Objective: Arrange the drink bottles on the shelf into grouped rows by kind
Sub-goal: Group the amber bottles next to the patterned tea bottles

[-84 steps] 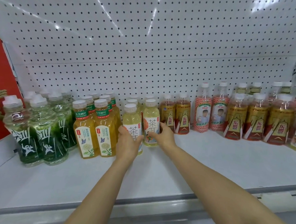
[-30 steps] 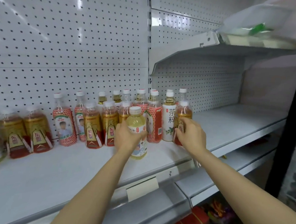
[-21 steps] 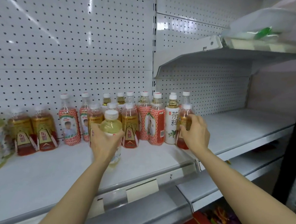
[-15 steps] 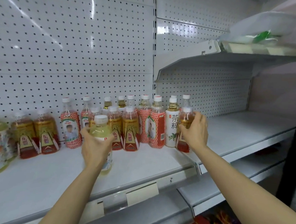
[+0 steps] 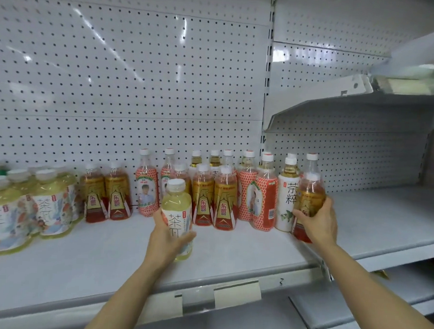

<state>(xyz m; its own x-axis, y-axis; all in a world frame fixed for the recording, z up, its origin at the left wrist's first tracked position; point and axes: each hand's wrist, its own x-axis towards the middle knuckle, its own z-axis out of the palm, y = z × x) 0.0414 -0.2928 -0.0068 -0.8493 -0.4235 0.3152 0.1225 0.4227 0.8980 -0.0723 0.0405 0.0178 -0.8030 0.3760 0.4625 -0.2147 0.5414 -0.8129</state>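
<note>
While the left hand (image 5: 166, 239) grips a pale tea bottle (image 5: 176, 217) and the right hand (image 5: 317, 223) clasps an amber bottle (image 5: 310, 194) at three o'clock, mixed red bottles (image 5: 264, 199) there remain unsorted.

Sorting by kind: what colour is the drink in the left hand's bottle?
Pale yellow-green, head view.

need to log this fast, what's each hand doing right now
Left hand: grips the pale yellow tea bottle.
Right hand: grips the amber gold-label bottle.
</note>
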